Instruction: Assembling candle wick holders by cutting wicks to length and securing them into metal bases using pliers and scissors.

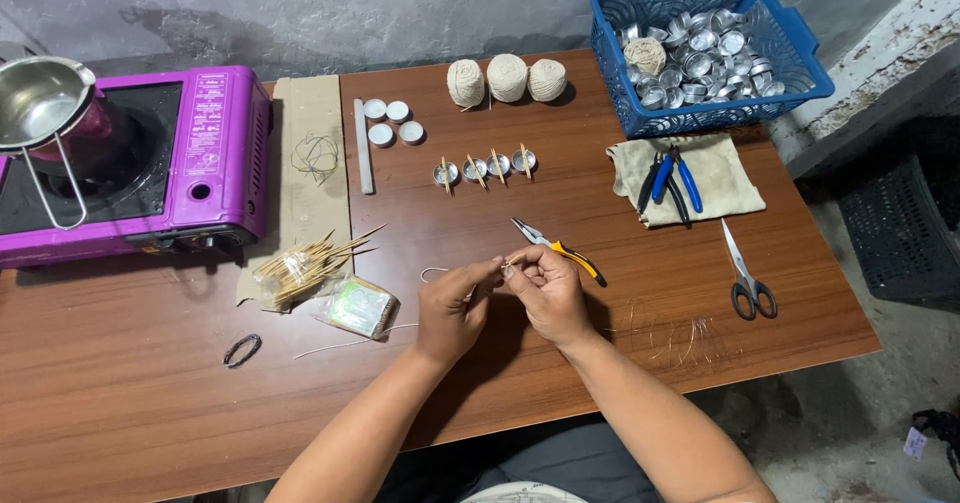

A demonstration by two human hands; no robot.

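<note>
My left hand (452,308) and my right hand (545,288) meet over the middle of the brown table (150,383). Both pinch a small wooden stick with a thin white string (432,273) between the fingertips. The string loops out to the left of my left hand. Yellow-handled pliers (560,248) lie on the table just beyond my right hand. A row of several small metal cups with sticks across them (484,168) sits farther back.
A purple portable stove (140,168) with a steel pot (40,98) stands at left. Bundled sticks (305,263), a plastic packet (358,308), three twine balls (506,79), white discs (390,121), a blue basket of metal cups (705,58), blue-handled tools on a cloth (675,183) and scissors (745,273) surround the hands.
</note>
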